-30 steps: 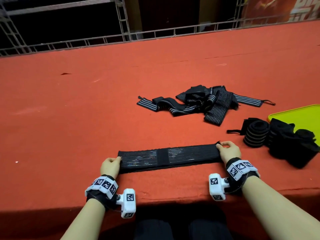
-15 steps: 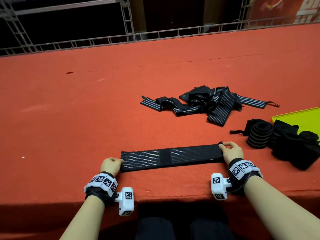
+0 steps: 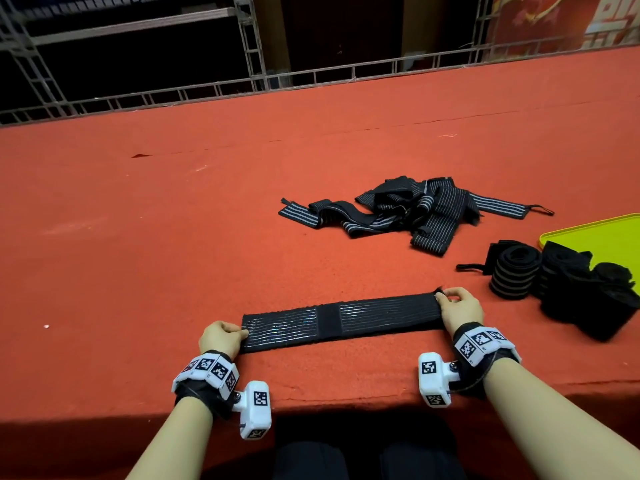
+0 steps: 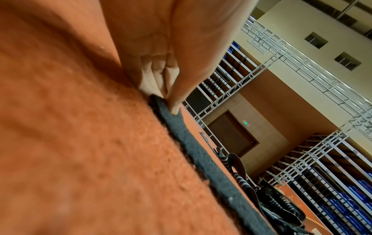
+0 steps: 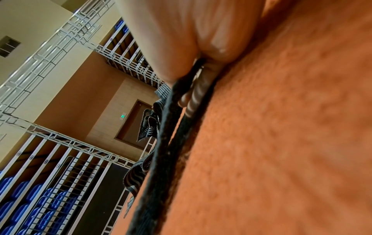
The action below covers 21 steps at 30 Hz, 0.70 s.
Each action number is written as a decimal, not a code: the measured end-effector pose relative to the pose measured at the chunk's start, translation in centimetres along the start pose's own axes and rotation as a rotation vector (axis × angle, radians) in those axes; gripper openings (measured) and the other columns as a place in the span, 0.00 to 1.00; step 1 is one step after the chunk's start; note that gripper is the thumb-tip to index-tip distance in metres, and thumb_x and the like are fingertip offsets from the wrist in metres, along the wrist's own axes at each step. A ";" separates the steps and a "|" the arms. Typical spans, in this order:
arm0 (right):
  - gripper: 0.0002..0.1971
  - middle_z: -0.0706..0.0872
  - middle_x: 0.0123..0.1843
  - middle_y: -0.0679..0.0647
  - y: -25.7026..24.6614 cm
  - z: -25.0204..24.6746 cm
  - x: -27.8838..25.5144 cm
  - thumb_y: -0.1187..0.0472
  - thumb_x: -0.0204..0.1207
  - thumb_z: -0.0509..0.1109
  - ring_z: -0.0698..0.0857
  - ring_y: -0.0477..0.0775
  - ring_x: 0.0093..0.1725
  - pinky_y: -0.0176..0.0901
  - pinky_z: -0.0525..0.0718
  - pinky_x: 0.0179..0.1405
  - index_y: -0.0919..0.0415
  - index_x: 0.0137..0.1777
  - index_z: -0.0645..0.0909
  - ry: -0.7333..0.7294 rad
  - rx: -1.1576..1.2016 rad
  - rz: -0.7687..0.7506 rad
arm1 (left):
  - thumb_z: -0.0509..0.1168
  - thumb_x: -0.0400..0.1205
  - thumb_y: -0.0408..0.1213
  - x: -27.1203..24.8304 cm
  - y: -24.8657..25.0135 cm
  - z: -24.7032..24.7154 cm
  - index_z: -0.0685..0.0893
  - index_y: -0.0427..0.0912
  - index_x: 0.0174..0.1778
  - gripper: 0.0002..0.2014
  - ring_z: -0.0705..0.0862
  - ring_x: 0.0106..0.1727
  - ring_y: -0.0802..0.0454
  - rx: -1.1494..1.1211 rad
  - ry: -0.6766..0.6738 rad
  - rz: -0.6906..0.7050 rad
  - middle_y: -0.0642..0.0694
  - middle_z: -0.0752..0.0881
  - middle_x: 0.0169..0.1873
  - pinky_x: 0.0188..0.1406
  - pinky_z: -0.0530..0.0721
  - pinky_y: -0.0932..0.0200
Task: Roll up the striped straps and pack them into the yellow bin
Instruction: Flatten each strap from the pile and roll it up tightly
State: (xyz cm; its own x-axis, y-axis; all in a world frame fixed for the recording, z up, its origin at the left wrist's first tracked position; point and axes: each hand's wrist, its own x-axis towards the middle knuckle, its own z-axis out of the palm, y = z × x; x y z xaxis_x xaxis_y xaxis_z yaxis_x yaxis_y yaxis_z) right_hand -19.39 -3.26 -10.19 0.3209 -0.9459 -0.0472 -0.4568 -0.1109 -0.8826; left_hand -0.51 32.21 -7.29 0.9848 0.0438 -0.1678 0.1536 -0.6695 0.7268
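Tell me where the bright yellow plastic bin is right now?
In the head view the yellow bin sits at the far right edge of the red table, partly cut off, directly behind the rolled black straps.

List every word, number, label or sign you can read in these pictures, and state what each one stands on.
None can be read as text.
Red banner with pale characters: cut off, unreadable.
Small green sign beside the brown door: too small to read.
Square black-and-white code markers on the white wrist bands: patterns, no letters.
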 end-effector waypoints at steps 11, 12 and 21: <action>0.06 0.88 0.51 0.64 -0.5 -0.4 0.0 0.65 0.76 0.70 0.83 0.65 0.57 0.44 0.74 0.56 0.66 0.50 0.85 -0.001 -0.135 -0.046 | 0.76 0.71 0.32 0.2 0.7 -0.2 0.78 0.43 0.30 0.12 0.81 0.42 0.45 0.048 -0.006 -0.017 0.46 0.83 0.33 0.39 0.74 0.56; 0.06 0.88 0.52 0.64 -0.5 -0.4 0.1 0.65 0.76 0.70 0.82 0.65 0.58 0.44 0.74 0.56 0.66 0.50 0.85 -0.012 -0.162 -0.042 | 0.77 0.71 0.32 0.3 0.7 -0.1 0.77 0.43 0.30 0.13 0.82 0.43 0.45 0.061 -0.007 -0.025 0.45 0.83 0.34 0.40 0.74 0.56; 0.10 0.85 0.58 0.63 -1.8 0.1 -0.3 0.64 0.75 0.66 0.81 0.65 0.60 0.48 0.77 0.56 0.63 0.55 0.80 -0.060 -0.374 0.021 | 0.77 0.72 0.38 0.9 1.2 -0.6 0.77 0.40 0.25 0.16 0.78 0.37 0.46 0.149 -0.095 -0.080 0.44 0.80 0.26 0.34 0.73 0.59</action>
State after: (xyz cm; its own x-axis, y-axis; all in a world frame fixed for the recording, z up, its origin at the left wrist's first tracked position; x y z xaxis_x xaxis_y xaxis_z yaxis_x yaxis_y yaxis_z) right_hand -18.57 -2.77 -8.66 0.3517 -0.9307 -0.1006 -0.7317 -0.2063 -0.6497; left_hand 0.60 31.86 -6.19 0.9567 0.0358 -0.2888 0.2108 -0.7695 0.6029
